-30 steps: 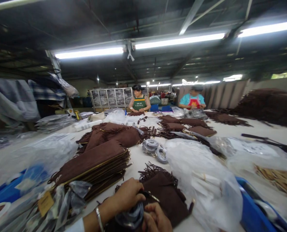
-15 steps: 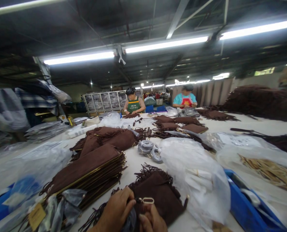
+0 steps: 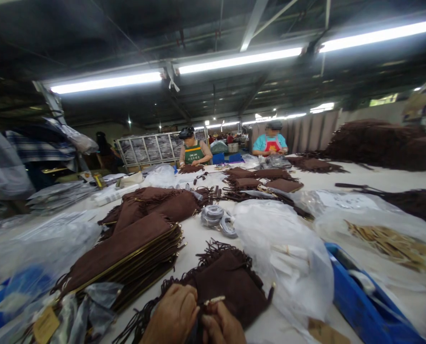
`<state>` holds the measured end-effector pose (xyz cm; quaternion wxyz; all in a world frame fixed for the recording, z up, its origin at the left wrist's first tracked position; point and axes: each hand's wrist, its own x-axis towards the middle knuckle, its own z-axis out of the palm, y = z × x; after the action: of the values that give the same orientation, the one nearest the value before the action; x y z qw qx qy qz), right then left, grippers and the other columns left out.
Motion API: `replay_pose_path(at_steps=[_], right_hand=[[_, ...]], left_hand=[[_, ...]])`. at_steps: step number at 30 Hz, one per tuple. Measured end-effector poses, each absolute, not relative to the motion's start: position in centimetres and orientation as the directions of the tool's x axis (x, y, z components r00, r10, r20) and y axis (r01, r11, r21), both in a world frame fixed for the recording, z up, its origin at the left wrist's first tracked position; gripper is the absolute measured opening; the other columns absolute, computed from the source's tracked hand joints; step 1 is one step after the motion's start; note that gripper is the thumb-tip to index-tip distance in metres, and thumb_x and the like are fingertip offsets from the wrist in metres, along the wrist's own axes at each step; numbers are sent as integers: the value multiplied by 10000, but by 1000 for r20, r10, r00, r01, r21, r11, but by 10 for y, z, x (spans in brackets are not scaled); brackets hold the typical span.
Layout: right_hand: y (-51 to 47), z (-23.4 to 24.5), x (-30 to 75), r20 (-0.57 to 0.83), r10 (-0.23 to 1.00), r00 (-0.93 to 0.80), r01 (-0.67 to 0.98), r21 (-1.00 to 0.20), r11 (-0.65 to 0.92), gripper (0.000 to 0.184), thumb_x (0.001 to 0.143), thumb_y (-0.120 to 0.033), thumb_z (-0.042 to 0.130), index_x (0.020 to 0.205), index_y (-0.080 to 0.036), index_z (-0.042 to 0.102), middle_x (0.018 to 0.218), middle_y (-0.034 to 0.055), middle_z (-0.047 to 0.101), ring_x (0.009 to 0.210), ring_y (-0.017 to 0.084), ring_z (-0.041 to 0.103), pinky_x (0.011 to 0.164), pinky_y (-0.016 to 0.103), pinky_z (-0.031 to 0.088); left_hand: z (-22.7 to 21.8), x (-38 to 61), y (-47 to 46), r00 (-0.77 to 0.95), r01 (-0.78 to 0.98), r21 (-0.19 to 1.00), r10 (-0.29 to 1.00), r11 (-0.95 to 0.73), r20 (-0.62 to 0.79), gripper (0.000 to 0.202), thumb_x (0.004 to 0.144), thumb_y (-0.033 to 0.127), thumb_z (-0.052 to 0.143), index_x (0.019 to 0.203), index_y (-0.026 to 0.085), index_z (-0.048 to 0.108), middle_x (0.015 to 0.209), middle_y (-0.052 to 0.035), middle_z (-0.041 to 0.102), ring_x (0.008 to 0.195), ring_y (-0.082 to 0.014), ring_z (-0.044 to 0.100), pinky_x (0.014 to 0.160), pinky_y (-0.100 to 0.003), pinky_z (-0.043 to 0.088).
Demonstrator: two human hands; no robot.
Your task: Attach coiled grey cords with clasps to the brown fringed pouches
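One left hand [image 3: 173, 311], fingers curled together, contents hidden; one right hand [image 3: 224, 324], apparently pinching a gold-coloured clasp [image 3: 215, 300] over one fringed brown bag [image 3: 232, 282]; clasp handling seemingly in hand, next move calling for a steady pinch.

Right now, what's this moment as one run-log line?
right hand: at metal piece | left hand: curled alongside | under metal piece: fringed brown bag | beyond: grey coils

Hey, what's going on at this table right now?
A person's left hand and right hand are close together, the right at a small metal fitting, by a fringed brown bag; the exact grip is hidden. A stack of brown pouches lies to their left, coiled grey straps farther back. Two co-workers are across the table.
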<state>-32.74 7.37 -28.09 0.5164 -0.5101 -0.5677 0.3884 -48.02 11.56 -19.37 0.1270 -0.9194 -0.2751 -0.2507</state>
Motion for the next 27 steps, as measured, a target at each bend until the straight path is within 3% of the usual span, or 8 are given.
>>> replay_pose_path(at_steps=[4,7,11,14,17,20,24,27], right_hand=[[73,-283,-330,189,974,123,148,-974,170,514,879,-663,433,975,-192,618,569,20,685,507,181,637,532,235,455],[71,-282,-331,166,972,169,76,-985,155,600,865,-606,467,1246,-144,510,575,7,691,493,193,631,508,250,456],[68,-275,-330,146,977,154,20,-989,145,843,863,-558,450,1489,-41,218,584,-11,686,480,185,617,471,253,428],[66,-269,-328,130,979,158,11,-991,130,898,858,-553,451,1519,-23,153,578,-15,685,493,183,620,484,257,435],[65,-268,-328,128,980,149,33,-992,125,892,865,-550,436,1524,-25,144,585,-16,686,500,180,622,494,258,444],[65,-272,-330,142,978,151,52,-989,136,853,871,-534,436,1511,-27,190,582,-14,688,501,184,626,501,259,453],[68,-278,-331,207,962,177,72,-978,197,784,886,-566,427,1463,-52,299,573,-8,684,509,202,633,540,276,478],[66,-277,-331,215,958,189,94,-975,200,685,888,-598,424,1366,-107,421,593,-1,692,561,213,657,620,291,509]], left_hand=[[-187,-479,111,776,533,-121,426,-838,466,149,891,75,458,867,220,476,862,-19,636,745,-206,579,694,-339,454],[-180,-478,108,800,523,-89,453,-847,394,137,861,80,497,880,216,492,883,-30,645,774,-215,584,703,-339,451],[-175,-477,107,734,597,132,605,-792,310,134,946,188,441,845,218,523,887,-37,640,829,-214,579,717,-324,427],[-172,-475,107,595,694,353,776,-628,210,173,964,267,459,838,221,568,854,-13,647,813,-203,575,726,-324,401],[-166,-471,107,487,722,516,868,-461,96,126,862,209,589,963,257,647,911,24,684,873,-193,592,791,-318,396],[-158,-466,108,481,696,589,876,-410,41,188,798,147,585,849,275,713,900,42,699,880,-168,615,793,-292,396],[-153,-461,109,513,659,632,858,-407,18,207,774,130,578,731,270,724,830,51,696,816,-134,632,733,-264,403],[-152,-458,108,531,680,571,846,-460,50,170,806,157,600,731,266,707,810,44,680,802,-143,624,728,-279,412]])
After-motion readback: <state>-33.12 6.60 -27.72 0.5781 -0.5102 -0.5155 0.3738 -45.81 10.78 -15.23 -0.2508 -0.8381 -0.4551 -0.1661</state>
